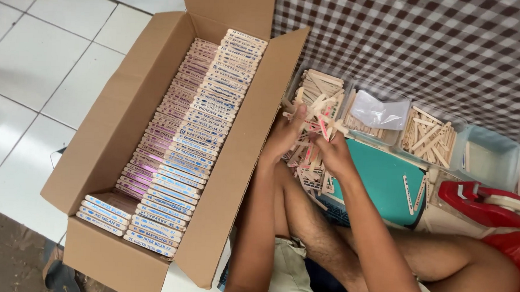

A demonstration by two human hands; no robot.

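One cardboard box [116,129] at 9 o'clock, two rows of printed sticks [179,154], too many to count. Both forearms reaching to 12. Left hand [283,135] and right hand [333,155] closed round a bunch of sticks [318,116]; count unclear. Three clear tubs [387,124] at 2 o'clock, a 4th cut off.

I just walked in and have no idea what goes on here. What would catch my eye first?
First, the big cardboard box on the left, packed with neat rows of flat wooden sticks. To its right, the left hand and right hand hold a loose bundle of sticks above clear plastic tubs with more inside. A red tape dispenser lies far right.
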